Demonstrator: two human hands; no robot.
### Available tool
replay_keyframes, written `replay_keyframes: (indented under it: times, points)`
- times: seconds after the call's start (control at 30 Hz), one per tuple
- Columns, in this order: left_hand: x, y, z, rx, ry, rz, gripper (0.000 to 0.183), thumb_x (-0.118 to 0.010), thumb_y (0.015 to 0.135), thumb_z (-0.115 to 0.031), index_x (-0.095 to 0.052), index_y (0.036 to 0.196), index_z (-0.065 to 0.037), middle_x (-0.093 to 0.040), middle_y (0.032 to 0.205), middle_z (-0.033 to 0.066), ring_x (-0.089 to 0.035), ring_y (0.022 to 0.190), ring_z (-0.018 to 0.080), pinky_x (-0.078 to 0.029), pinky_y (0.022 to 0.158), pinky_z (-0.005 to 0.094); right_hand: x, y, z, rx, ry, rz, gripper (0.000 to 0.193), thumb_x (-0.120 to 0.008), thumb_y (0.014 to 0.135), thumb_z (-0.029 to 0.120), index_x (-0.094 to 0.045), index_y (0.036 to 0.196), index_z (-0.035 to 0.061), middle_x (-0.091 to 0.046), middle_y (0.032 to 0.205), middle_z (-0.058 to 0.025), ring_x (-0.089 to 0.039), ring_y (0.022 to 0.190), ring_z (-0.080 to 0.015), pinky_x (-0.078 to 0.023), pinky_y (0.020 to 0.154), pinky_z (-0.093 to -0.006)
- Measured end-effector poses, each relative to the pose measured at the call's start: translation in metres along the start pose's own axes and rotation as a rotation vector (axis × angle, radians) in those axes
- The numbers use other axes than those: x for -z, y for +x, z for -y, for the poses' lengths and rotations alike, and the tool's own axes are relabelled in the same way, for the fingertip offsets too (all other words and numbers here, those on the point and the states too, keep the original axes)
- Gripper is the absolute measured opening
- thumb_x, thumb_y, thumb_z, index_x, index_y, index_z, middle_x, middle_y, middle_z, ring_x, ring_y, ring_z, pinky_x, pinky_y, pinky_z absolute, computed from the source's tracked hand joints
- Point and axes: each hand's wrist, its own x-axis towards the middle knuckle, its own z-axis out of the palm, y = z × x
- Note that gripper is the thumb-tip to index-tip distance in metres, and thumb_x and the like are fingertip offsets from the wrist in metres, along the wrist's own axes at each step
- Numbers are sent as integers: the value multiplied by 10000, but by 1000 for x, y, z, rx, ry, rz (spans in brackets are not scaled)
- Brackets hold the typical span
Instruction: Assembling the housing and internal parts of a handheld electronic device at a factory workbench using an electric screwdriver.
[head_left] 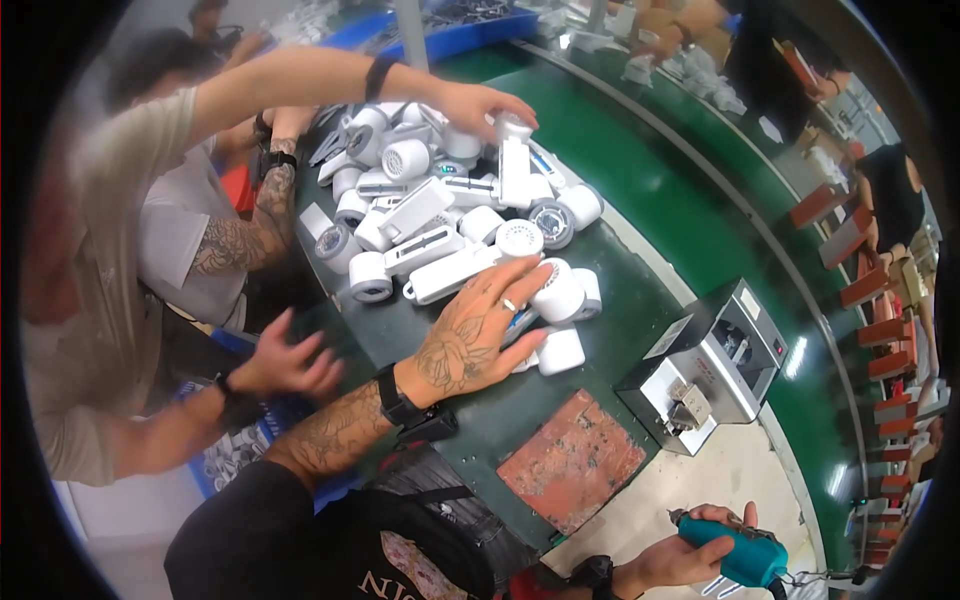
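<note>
My left hand [475,325], tattooed and wearing a ring, reaches onto the near edge of a heap of white handheld fans [430,205]. Its fingers and thumb close round one white handheld fan [558,295], whose round head shows beyond the fingertips; most of its handle is hidden under the hand. Low on the right, my right hand [675,562] grips a teal electric screwdriver [735,550], its tip pointing left. A cable runs from the tool's back end.
A worn reddish plate [572,462] lies on the dark green bench before me. Right of it stands a silver and black machine [705,370]. A green conveyor [650,190] curves past behind. At left a co-worker's hand [490,108] touches the heap; their other hand [285,362] hangs near my forearm.
</note>
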Motion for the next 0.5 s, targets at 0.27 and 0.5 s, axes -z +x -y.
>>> replay_keyframes:
  times: [0.27, 0.5]
  points:
    - [6, -22, -2, 17, 24, 21, 712, -708, 861, -205, -395, 1484, -63, -455, 1457, 180, -445, 1337, 368, -370, 1101, 480, -16, 1, 7, 109, -6, -15, 738, -567, 994, 489, -427, 1293, -172, -583, 746, -160, -544, 575, -219, -474, 467, -289]
    - [10, -21, 7, -20, 118, -5, 695, -717, 855, -243, -428, 1465, -76, -467, 1429, 167, -439, 1325, 362, -356, 1108, 482, -22, 4, 3, 129, 61, 7, 660, -574, 1000, 441, -433, 1275, -142, -577, 739, -161, -552, 584, -222, -467, 461, -287]
